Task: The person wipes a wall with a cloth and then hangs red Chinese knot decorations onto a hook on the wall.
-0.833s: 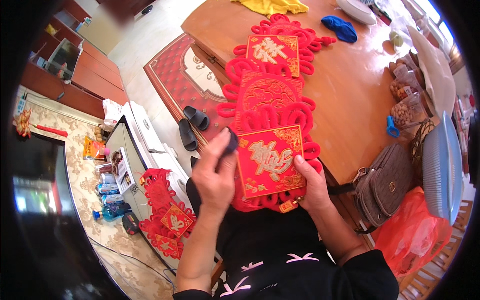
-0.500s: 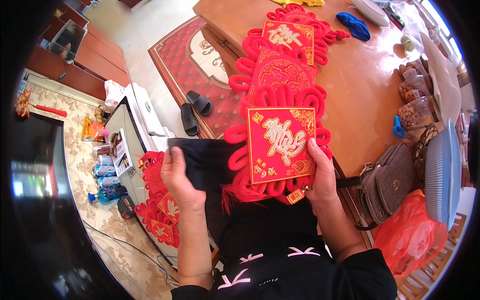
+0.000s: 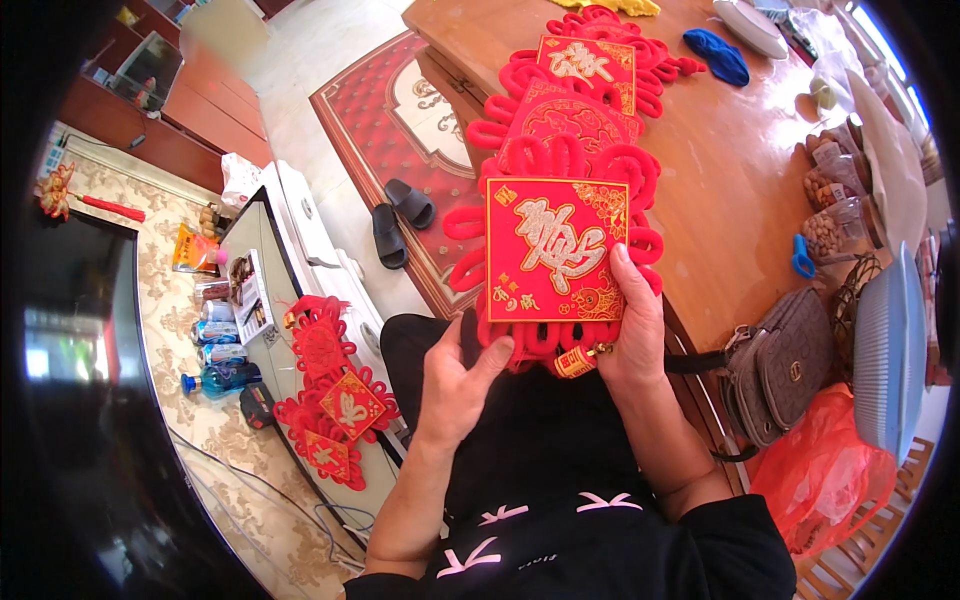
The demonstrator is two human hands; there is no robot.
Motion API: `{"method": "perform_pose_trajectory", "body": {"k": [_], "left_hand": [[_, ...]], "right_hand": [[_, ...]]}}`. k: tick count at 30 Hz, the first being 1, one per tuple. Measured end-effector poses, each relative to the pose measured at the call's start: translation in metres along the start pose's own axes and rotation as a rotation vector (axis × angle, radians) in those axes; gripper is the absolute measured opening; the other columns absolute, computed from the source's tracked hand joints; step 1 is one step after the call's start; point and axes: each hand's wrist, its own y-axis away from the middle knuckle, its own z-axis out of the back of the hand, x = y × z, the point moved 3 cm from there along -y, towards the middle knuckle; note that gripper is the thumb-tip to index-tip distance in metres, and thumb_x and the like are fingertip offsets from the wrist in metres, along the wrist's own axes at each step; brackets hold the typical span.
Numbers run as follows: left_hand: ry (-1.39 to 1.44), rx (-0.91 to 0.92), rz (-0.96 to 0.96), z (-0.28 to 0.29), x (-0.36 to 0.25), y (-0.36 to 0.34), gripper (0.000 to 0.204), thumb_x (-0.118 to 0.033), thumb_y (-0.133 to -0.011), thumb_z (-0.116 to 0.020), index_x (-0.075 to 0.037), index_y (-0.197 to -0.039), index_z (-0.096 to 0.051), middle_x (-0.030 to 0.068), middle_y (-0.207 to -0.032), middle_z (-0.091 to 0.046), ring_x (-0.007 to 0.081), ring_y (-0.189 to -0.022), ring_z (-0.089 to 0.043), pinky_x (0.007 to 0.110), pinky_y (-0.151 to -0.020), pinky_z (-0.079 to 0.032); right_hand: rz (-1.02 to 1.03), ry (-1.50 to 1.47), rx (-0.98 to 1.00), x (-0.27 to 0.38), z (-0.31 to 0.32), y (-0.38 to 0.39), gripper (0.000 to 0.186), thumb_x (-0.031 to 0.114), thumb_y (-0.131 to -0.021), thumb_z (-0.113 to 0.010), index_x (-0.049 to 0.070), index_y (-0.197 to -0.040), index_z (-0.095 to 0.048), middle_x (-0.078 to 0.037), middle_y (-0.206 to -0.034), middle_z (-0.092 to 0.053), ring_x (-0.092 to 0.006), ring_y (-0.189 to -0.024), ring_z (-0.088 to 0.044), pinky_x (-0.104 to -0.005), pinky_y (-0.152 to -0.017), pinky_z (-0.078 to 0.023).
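Note:
A long red Chinese knot hanging (image 3: 560, 255) with square gold-lettered panels and thick cord loops stretches from over my lap onto the wooden table. My right hand (image 3: 637, 330) grips its near panel at the right edge, thumb on the front and fingers hidden behind. At the lower left corner, my left hand (image 3: 462, 385) closes on the bottom cord loops with its thumb on top. A small gold tag (image 3: 575, 362) hangs beside my right hand. The tassel is mostly hidden by now.
Left of me a second red knot hanging (image 3: 345, 398) lies on a cabinet with cans and bottles (image 3: 225, 380). The table (image 3: 730, 180) carries a blue cloth (image 3: 716, 56), nut jars (image 3: 840, 228) and blue scissors (image 3: 802, 257). A grey bag (image 3: 775, 365) and red plastic bag (image 3: 825, 470) are at right.
My left hand has moved right and up from the side to the hanging's lower left corner and taken hold there. The near panel has risen slightly, with my right hand still gripping it.

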Motion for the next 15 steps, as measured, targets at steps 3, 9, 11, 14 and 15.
{"method": "perform_pose_trajectory", "body": {"k": [3,9,11,14,15], "left_hand": [[-0.028,0.019,0.118,0.026,0.005,-0.003,0.037,-0.018,-0.087,-0.075,0.004,-0.114,-0.061,0.006,-0.101,-0.068,0.009,-0.091,-0.061,0.025,-0.085,-0.048],[0.404,-0.345,0.038,0.08,-0.008,0.0,0.029,-0.026,-0.099,-0.058,0.001,-0.108,-0.061,0.014,-0.094,-0.07,0.0214,-0.083,-0.068,0.033,-0.079,-0.055],[0.527,-0.305,-0.107,0.07,-0.03,-0.002,0.036,-0.032,-0.1,-0.055,0.002,-0.112,-0.058,0.0182,-0.107,-0.068,0.0265,-0.097,-0.067,0.04,-0.089,-0.054],[0.435,-0.281,-0.165,0.034,-0.053,-0.015,0.034,-0.029,-0.099,-0.057,0.0,-0.117,-0.057,0.0135,-0.106,-0.067,0.0209,-0.095,-0.066,0.036,-0.087,-0.053],[0.041,-0.203,-0.112,0.025,-0.041,-0.017,0.033,-0.024,-0.096,-0.064,0.002,-0.116,-0.057,0.009,-0.102,-0.067,0.0138,-0.09,-0.062,0.031,-0.081,-0.051]], "right_hand": [[-0.026,-0.001,0.012,-0.007,0.004,-0.001,0.033,0.023,-0.1,-0.052,0.001,-0.125,-0.054,-0.014,-0.12,-0.065,-0.0217,-0.106,-0.065,-0.0385,-0.093,-0.054],[-0.099,-0.118,0.029,-0.003,0.001,-0.003,0.04,0.025,-0.102,-0.049,0.0,-0.132,-0.047,-0.017,-0.128,-0.059,-0.025,-0.112,-0.063,-0.042,-0.098,-0.051],[-0.112,-0.125,0.036,-0.003,-0.001,-0.004,0.04,0.025,-0.102,-0.049,0.0,-0.132,-0.047,-0.017,-0.128,-0.059,-0.0253,-0.113,-0.062,-0.0426,-0.099,-0.05],[-0.11,-0.112,0.037,-0.005,-0.002,-0.005,0.04,0.025,-0.101,-0.05,0.0,-0.132,-0.047,-0.017,-0.128,-0.06,-0.0255,-0.112,-0.063,-0.0425,-0.099,-0.051],[-0.099,-0.099,0.026,-0.004,-0.002,-0.006,0.04,0.025,-0.101,-0.05,0.0,-0.132,-0.047,-0.017,-0.127,-0.06,-0.0254,-0.111,-0.063,-0.0423,-0.098,-0.051]]}}
